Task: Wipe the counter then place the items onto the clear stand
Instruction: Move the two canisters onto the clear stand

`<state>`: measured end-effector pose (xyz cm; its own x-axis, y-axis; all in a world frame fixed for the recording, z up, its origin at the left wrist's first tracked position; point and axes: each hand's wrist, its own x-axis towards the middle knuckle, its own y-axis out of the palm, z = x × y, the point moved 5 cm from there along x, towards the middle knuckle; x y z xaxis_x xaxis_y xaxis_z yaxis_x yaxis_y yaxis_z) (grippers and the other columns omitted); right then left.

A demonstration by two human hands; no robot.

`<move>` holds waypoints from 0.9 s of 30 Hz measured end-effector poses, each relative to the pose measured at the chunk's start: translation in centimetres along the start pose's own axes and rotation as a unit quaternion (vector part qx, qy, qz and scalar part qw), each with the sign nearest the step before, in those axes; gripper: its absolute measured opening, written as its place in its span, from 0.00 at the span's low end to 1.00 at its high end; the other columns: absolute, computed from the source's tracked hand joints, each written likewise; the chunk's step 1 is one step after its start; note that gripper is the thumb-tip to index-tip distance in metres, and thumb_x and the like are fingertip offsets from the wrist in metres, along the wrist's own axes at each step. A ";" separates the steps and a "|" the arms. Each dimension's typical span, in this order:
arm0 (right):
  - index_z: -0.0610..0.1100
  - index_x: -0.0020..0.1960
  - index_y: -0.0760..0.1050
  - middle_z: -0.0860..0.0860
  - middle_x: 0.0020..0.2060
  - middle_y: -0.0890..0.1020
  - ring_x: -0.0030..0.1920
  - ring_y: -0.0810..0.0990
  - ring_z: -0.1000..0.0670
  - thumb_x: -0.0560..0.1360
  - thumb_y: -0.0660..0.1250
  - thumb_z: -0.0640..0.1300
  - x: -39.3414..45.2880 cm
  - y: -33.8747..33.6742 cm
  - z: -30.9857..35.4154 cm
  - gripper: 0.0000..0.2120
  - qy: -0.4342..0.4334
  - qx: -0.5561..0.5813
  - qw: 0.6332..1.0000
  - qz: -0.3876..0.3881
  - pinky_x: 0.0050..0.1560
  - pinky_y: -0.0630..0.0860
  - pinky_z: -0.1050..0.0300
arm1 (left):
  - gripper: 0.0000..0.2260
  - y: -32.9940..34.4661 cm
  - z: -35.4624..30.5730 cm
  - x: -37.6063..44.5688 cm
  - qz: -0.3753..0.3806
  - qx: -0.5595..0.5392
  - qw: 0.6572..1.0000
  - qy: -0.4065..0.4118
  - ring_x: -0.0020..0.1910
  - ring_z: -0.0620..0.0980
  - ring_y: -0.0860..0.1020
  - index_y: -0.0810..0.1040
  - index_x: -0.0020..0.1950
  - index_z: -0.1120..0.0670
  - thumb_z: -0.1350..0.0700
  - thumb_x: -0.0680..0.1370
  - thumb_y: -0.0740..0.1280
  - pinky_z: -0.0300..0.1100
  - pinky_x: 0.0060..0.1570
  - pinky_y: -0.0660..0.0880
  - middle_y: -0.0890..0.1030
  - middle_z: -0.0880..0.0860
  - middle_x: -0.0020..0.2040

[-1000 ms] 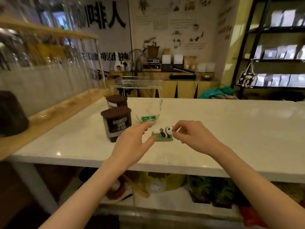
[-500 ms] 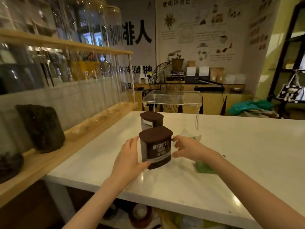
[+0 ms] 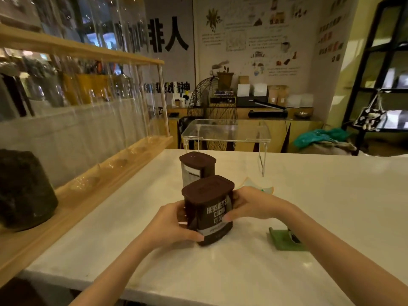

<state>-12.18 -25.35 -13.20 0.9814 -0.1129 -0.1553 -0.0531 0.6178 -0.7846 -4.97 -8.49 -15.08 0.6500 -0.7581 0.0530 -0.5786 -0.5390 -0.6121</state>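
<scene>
The front cocoa tub (image 3: 208,209) was gripped from both sides, left hand (image 3: 171,226) and right hand (image 3: 251,205) wrapped round it, its base at or just above the worktop (image 3: 320,195); which, couldn't be told. A 2nd cocoa tub (image 3: 197,165) was seen just beyond the hands, and the clear stand (image 3: 225,130) farther beyond, w/ nothing on top. So placing was judged barely begun: both tubs and the panda figure (image 3: 287,239), lying right of the hands, were left to go up. Whether wiping was done couldn't be judged; no cloth was identified. The figure was mostly hidden by the right forearm. A small pale item (image 3: 254,184) behind the right hand was hard to make out.
</scene>
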 end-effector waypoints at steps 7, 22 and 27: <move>0.39 0.57 0.77 0.44 0.53 0.84 0.53 0.82 0.46 0.69 0.72 0.48 1.7 -6.0 1.8 0.20 -0.053 0.028 0.998 -0.013 0.58 0.78 0.45 | 0.26 -3.8 -3.3 3.2 -0.029 -0.009 0.999 0.022 0.43 0.38 0.82 0.73 0.49 0.41 0.58 0.58 0.79 0.33 0.41 0.79 0.81 0.41 0.45; 0.46 0.61 0.70 0.57 0.49 0.79 0.51 0.79 0.57 0.74 0.66 0.46 12.5 -19.5 5.3 0.17 -0.180 0.207 0.936 -0.219 0.42 0.78 0.68 | 0.32 -13.9 -10.2 16.9 -0.251 -0.024 0.962 0.101 0.51 0.48 0.81 0.74 0.61 0.55 0.55 0.59 0.79 0.47 0.53 0.79 0.82 0.51 0.52; 0.46 0.72 0.61 0.51 0.58 0.74 0.59 0.72 0.54 0.78 0.59 0.43 18.2 -20.7 4.5 0.22 -0.180 0.184 0.936 -0.240 0.54 0.70 0.64 | 0.33 -14.8 -8.7 23.1 -0.302 0.001 0.949 0.091 0.53 0.50 0.80 0.75 0.60 0.56 0.52 0.57 0.80 0.50 0.54 0.79 0.82 0.53 0.56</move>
<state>7.64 -36.75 2.91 0.8782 -0.2177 0.4259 0.4119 0.7968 -0.4421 14.37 -21.23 2.10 0.7667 -0.3615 0.5305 -0.1257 -0.8949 -0.4282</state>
